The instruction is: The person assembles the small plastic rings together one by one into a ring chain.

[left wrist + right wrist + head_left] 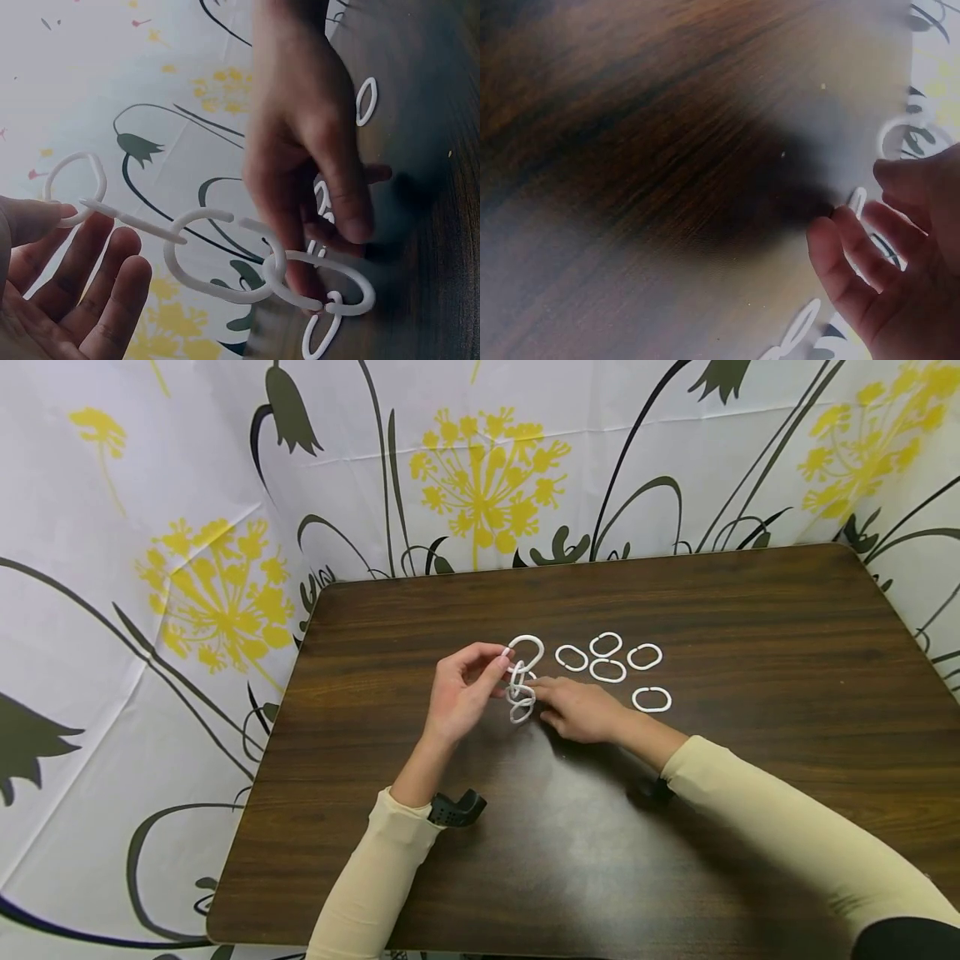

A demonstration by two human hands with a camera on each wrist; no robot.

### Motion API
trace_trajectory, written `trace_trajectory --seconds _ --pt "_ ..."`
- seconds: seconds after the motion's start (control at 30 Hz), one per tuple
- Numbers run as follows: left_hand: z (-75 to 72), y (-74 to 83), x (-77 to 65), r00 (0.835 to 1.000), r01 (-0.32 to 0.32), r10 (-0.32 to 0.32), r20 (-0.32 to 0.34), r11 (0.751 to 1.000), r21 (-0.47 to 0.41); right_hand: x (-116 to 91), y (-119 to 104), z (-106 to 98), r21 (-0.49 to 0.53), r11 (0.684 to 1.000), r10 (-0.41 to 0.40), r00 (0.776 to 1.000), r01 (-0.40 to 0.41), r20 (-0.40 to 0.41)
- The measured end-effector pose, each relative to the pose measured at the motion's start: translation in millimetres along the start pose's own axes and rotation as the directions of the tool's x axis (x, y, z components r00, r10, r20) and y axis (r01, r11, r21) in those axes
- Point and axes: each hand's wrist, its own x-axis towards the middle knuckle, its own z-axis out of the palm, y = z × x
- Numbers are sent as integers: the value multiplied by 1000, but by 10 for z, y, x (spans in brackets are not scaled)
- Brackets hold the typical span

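A chain [279,262] of 5 white plastic links hangs from the left hand [459,693], over a dark wooden table [750,652]. The left thumb and forefinger pinch its top ring [542,652], while the other fingers are loosely bent below. At the right of the chain is the right hand [581,708], fingers relaxed and reaching to the lower links, its thumb apart from its forefinger (whether a fingertip touches a link, I cannot tell). Beyond that hand, to the right of the chain, 5 loose rings [649,710] lie flat on the table, 2 of them close together, 1 behind the other. Nearer the person than the chain, a black band [457,810] sits on the left wrist, beside a pale sleeve [378,885]. Well behind the chain hangs a white flowered cloth [345,460].
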Motion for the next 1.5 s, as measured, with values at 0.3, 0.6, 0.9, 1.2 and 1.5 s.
trace_trajectory --seconds 0.3,0.6,0.9,1.2,1.5 --pt "-7 -8 -3 1000 -15 15 8 1000 9 -46 5 11 -203 979 -17 998 6 -55" --pt "-15 -19 -8 1000 -10 10 7 999 33 -131 120 -2 -233 969 44 985 -83 -169" --pt "-35 -69 -1 1000 -22 22 2 999 40 -168 161 32 -277 960 -28 977 -32 -212" --pt "-37 -20 -16 1000 -8 8 1 999 43 -124 113 -215 -10 990 137 976 -141 -171" --pt "-31 -22 -7 1000 -5 5 6 999 47 -151 -25 -649 269 956 200 927 -114 -316"
